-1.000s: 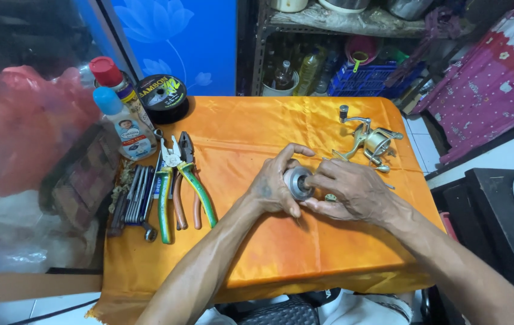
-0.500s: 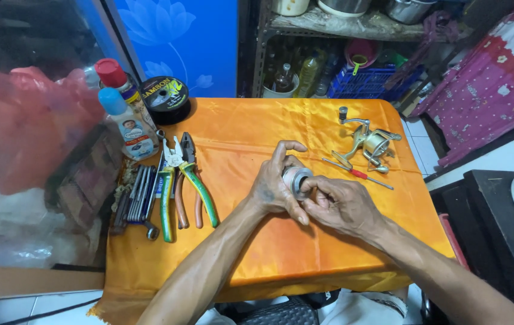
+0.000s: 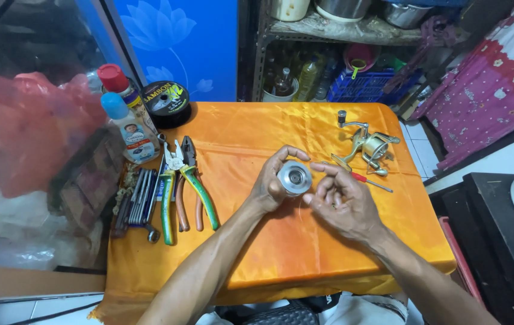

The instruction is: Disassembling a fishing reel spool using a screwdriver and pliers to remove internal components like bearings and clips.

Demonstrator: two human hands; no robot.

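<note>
You sit at a small table covered with a shiny orange cloth [image 3: 281, 253], in a crowded room. Your left hand [image 3: 272, 183] is closed around the round silver metal spool [image 3: 294, 178], fingers curled over its top and thumb under it, just above the middle of the cloth. Your right hand [image 3: 341, 201] is at 3 o'clock from the spool, half open, its fingertips touching the rim of the spool; I cannot tell if it pinches a line.

At 2 o'clock from your hands lies the gold and silver fishing reel body [image 3: 371, 146] with its crank handle, and a small red-handled screwdriver [image 3: 368, 179] is just beside it. At 9 o'clock lie green-handled pliers [image 3: 200, 186], another pair with brown handles [image 3: 180, 201] and a bundle of dark metal wrenches [image 3: 136, 198]. At 10 o'clock stand two plastic bottles, one with blue cap [image 3: 126, 129] and one with red cap [image 3: 118, 84], near a black round line spool [image 3: 166, 102].

Behind the table, at 12 o'clock, you have a blue panel with a flower drawing [image 3: 178, 42] and a metal shelf [image 3: 341, 27] with pots and bottles.
</note>
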